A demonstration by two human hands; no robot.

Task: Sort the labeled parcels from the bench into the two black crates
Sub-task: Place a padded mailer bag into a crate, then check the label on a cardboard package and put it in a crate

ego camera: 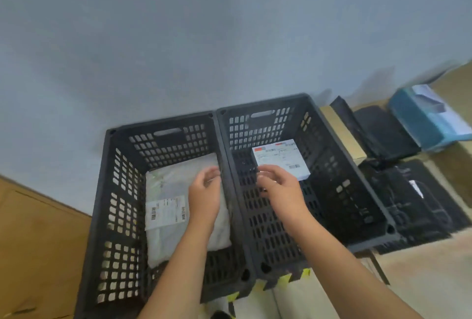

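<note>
Two black perforated crates stand side by side. The left crate (116, 191) holds a white padded parcel (168, 183) with a barcode label. In the right crate (357, 186) lies a black parcel with a white shipping label (279, 158) on it. My left hand (205, 191) hovers over the white parcel with its fingers curled and apart, holding nothing. Over the right crate's near left part, my right hand (279, 186) has loosely bent fingers just in front of the labeled parcel. It seems to touch nothing, though blur hides the fingertips.
Several black parcels (413, 198) lie on the bench to the right of the crates. A teal box (429, 119) sits behind them. A brown cardboard surface (38, 242) is at the left. Yellow-black tape (286, 280) marks the near edge. The grey wall is close behind.
</note>
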